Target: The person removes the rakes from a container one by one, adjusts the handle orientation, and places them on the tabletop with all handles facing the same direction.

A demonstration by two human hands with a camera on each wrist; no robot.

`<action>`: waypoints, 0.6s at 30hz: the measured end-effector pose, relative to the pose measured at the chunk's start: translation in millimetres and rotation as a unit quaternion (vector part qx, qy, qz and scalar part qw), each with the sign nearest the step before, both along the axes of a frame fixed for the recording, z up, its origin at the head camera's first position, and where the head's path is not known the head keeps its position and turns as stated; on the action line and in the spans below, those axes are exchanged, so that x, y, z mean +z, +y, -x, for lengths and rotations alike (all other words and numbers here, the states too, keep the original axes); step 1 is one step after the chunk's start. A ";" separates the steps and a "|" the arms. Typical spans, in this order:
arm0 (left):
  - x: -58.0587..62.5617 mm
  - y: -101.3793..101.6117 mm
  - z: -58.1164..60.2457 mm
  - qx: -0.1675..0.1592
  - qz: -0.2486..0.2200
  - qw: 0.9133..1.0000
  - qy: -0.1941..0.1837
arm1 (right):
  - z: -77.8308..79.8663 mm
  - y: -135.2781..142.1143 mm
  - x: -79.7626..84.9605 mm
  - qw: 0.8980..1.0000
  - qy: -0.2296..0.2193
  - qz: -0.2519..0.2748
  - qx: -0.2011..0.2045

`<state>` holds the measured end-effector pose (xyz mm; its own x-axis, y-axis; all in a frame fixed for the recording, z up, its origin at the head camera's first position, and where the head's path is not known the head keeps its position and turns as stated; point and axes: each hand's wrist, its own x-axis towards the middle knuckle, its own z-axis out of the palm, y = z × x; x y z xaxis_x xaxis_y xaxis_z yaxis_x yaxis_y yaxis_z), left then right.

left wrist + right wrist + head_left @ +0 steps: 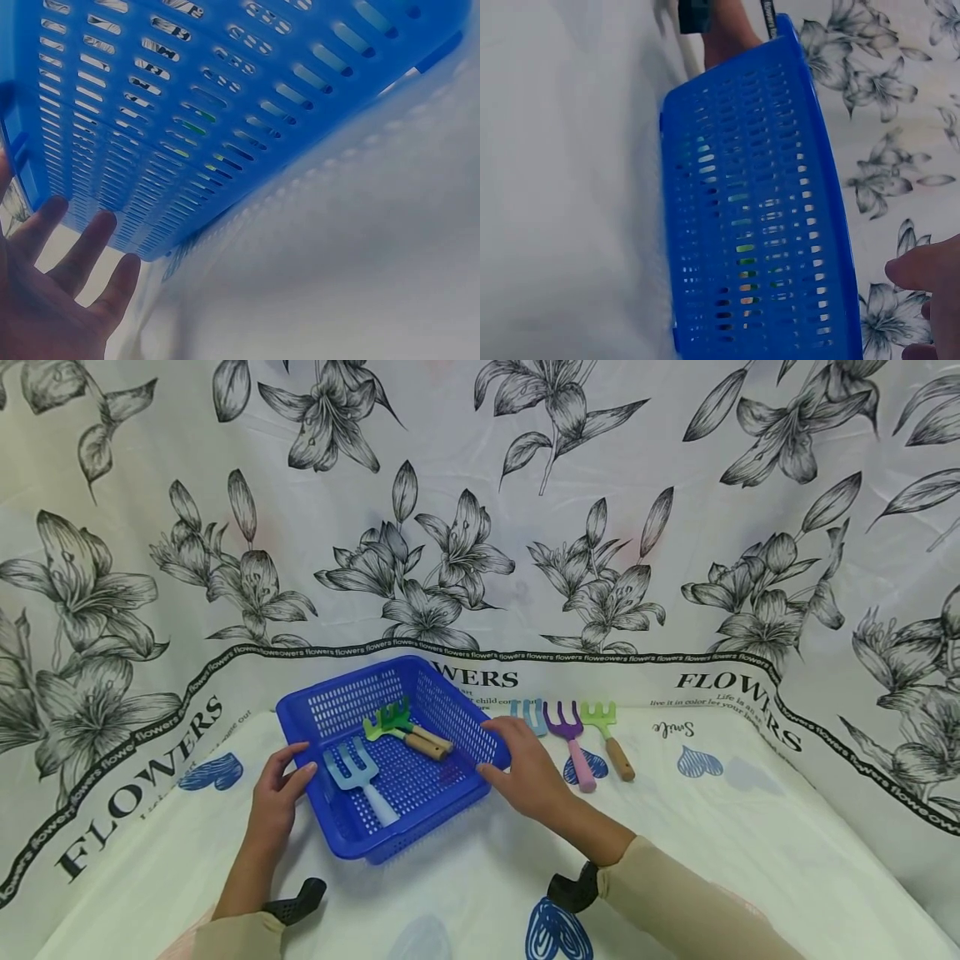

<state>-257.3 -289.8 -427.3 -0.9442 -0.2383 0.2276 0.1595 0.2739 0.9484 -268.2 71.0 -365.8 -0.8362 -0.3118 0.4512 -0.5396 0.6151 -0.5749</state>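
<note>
The left hand (276,793) has fingers spread at the blue basket (423,818); the right hand (531,777), fingers parted, is opposite. Forks (365,778) lie inside.

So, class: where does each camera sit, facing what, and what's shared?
Head: worn on head, facing forward and down onto the blue basket; left hand, right hand, sleeves show.
Left wrist: on that wrist, facing the basket's slotted side; left fingers show.
Right wrist: on that wrist, facing the basket too; right hand, left arm partly show.
Both wrist views share the basket.
</note>
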 end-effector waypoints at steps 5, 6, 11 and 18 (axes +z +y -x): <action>-0.6 -0.3 -0.6 0.001 -0.003 1.000 0.001 | 3.9 -7.0 2.8 1.000 -0.010 0.016 -0.007; -0.5 -0.2 -0.6 0.001 -0.005 1.000 0.001 | 5.0 -8.0 3.2 1.000 -0.014 0.016 -0.011; -0.2 0.7 -0.5 0.000 -0.009 1.000 0.002 | 7.9 -12.6 7.1 0.999 -0.028 0.026 -0.008; 0.2 2.1 -1.2 0.006 -0.004 1.000 0.006 | 12.1 -20.0 9.4 0.999 -0.034 0.023 -0.001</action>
<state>-256.1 -287.7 -427.1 -0.9384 -0.2518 0.2367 0.1671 0.2688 0.9486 -280.2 51.0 -356.4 -0.8660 -0.2908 0.4068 -0.4972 0.5882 -0.6379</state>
